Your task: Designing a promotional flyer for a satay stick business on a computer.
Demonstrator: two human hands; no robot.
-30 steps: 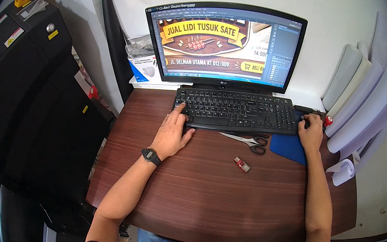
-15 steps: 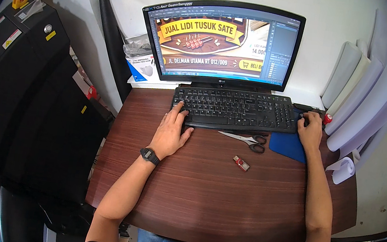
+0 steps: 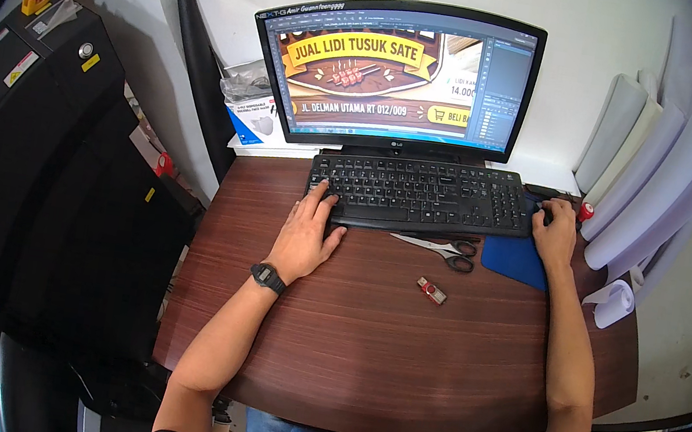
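Note:
My left hand lies at the left end of a black keyboard, fingers spread, fingertips on the lower-left keys and the thumb out to the side over the desk. A black watch is on that wrist. My right hand is curled over a dark computer mouse, mostly hidden under the palm, on a blue mouse pad. Behind the keyboard stands a monitor, lit with a design program showing a brown and yellow advert with skewered meat.
On the brown desk, scissors with black handles lie below the keyboard, near a red USB stick. Rolls of white paper lean at the right. A mask box stands left of the monitor, and a large black machine further left.

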